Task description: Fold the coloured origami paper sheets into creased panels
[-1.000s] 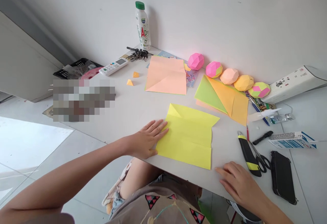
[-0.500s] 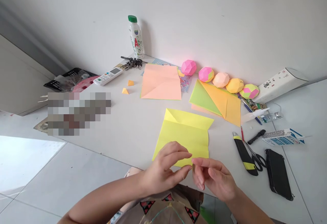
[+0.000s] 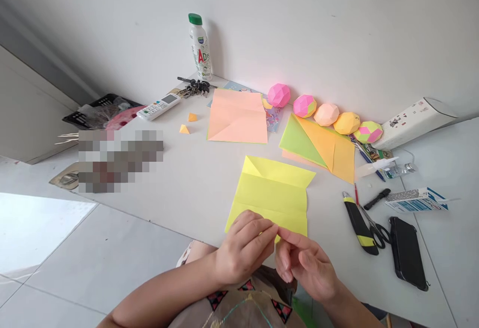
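Lying creased: yellow ppr (image 3: 271,193) w/ jutting corner.

- The near sheet (image 3: 275,193): plain bright yellow
- The farther sheet (image 3: 237,116): pale salmon pink, green along its edge
- Those fanned papers (image 3: 314,144): lime green, orange, peach
- Faceted balls (image 3: 327,115), left to right: pink, pink with yellow, peach, orange, yellow with pink
- Bottle (image 3: 199,43): white, green-capped
- Shirt (image 3: 232,315): taupe, red-and-black triangle pattern

Worn on head, facing forward and down across flat white tabletop (image 3: 194,183). Catches bare left hand (image 3: 245,248) and bare right hand (image 3: 312,270) close, bottom-centre; plain pale wall (image 3: 277,23) farther, up top.
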A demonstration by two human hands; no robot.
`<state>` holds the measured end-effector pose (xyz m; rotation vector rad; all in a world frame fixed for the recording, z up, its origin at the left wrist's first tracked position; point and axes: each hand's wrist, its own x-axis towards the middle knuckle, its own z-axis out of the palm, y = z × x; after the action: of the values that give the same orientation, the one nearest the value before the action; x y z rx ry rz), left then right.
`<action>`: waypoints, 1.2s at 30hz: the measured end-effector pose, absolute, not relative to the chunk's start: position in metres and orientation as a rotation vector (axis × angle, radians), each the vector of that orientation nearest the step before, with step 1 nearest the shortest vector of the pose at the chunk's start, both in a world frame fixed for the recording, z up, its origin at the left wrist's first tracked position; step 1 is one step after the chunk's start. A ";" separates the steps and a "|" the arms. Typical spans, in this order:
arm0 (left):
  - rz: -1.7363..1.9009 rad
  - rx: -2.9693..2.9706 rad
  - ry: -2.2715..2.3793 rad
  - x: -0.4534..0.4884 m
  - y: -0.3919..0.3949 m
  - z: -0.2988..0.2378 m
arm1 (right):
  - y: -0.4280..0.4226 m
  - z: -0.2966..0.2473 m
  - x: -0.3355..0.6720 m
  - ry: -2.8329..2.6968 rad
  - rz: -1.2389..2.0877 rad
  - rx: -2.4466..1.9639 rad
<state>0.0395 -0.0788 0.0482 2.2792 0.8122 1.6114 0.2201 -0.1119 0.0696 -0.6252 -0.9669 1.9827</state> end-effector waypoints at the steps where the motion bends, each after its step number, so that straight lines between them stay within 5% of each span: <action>1: 1.626 2.305 0.815 0.039 -0.079 0.046 | -0.113 0.069 0.219 -0.957 1.982 -0.613; 22: 1.505 1.985 0.715 0.033 -0.080 0.069 | -0.123 0.069 0.212 -0.875 1.991 -0.589; 36: 1.539 2.377 0.719 0.026 -0.081 0.052 | -0.126 0.071 0.220 -1.074 1.930 -0.711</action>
<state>0.0259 -0.0815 0.0518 2.3775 0.7187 1.5389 0.2202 -0.1261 0.0711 -0.7111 -1.0743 1.9296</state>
